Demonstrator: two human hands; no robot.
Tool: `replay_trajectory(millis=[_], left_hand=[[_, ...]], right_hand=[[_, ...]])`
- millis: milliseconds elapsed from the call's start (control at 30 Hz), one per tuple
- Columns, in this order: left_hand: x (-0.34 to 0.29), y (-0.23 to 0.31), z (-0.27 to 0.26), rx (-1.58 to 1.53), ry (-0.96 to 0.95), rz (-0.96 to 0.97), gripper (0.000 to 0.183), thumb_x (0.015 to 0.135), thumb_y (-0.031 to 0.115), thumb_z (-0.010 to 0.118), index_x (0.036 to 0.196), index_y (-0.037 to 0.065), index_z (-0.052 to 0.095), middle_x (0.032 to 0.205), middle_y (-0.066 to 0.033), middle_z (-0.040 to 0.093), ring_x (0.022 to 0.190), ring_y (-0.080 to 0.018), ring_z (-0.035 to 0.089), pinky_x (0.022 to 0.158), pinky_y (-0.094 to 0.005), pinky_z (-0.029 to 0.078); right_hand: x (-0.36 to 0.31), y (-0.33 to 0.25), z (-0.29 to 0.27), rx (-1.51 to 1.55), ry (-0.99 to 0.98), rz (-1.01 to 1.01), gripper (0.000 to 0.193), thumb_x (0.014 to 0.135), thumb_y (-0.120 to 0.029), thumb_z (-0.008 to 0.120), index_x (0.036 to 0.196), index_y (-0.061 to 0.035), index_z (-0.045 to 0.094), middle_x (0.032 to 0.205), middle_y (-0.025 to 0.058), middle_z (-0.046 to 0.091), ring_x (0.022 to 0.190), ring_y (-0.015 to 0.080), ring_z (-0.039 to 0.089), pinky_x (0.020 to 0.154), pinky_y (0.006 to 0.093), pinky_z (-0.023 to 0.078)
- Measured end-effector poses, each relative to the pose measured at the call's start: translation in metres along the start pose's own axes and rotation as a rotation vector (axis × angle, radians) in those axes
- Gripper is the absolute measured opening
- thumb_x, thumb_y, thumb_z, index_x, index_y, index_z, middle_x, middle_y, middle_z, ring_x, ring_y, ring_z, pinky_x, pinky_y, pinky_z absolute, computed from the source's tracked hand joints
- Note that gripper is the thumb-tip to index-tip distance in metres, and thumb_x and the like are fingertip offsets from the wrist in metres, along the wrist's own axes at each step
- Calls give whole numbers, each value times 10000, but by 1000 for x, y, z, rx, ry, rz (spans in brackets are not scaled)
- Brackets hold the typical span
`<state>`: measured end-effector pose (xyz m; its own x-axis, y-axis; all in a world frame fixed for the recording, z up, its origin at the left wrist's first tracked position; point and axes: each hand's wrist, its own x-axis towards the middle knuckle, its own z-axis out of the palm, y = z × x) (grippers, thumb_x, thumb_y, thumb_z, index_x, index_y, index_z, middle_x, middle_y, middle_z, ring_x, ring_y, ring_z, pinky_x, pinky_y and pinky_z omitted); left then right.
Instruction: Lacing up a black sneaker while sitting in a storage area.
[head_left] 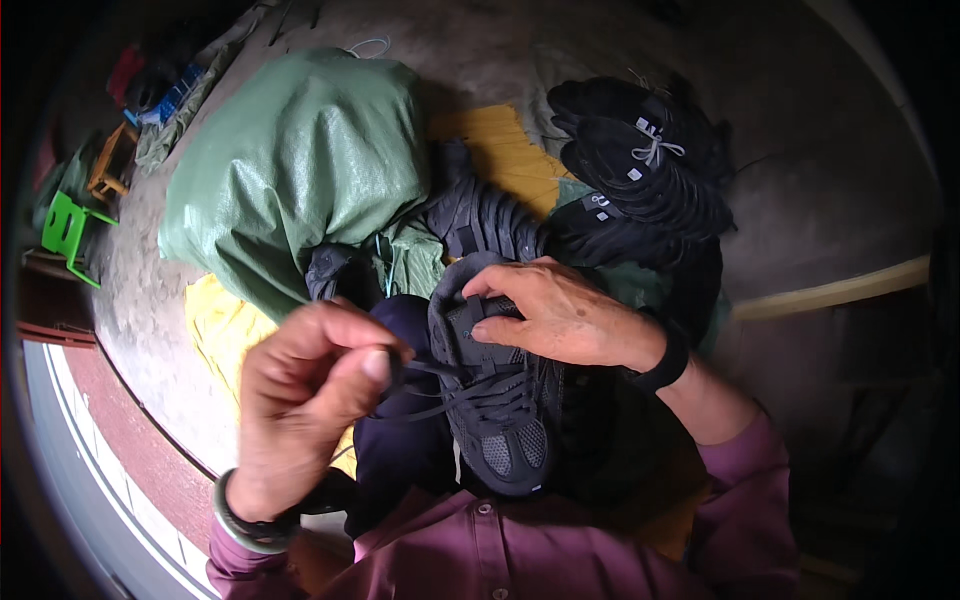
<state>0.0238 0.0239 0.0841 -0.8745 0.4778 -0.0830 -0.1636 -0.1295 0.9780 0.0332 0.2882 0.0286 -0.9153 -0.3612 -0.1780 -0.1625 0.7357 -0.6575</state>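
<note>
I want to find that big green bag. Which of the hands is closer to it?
Left. The left hand pinches a shoelace just below the green bag. The right hand holds the shoe, farther right.

Green sack (300, 160), shoe pile (640, 170) block front

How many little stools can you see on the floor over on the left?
2: a bright green plastic stool near the left edge, and a small yellow wooden stool just above it, beside the big green woven sack. Others may be hidden in the dark rim.
</note>
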Motion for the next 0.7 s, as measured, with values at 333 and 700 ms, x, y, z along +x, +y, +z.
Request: replay_trajectory(millis=[333, 700], left_hand=[[-1, -82, 24, 351, 13, -74, 81, 864, 28, 827, 925, 4, 780, 778, 5, 647, 735, -91, 541, 697, -259, 453], [-3, -92, 36, 513, 69, 48, 95, 841, -7, 815, 918, 13, 762, 757, -38, 614, 708, -138, 585, 663, -284, 475]], right_hand=[[-14, 13, 3, 362, 26, 31, 394, 933, -207, 724, 1242, 27, 652, 1141, 176, 727, 1100, 266, 696, 965, 385, 524], [-19, 22, 12, 589, 42, 20, 429, 929, -224, 691, 1253, 50, 624, 1207, 207, 679, 1163, 300, 651, 1004, 391, 501]])
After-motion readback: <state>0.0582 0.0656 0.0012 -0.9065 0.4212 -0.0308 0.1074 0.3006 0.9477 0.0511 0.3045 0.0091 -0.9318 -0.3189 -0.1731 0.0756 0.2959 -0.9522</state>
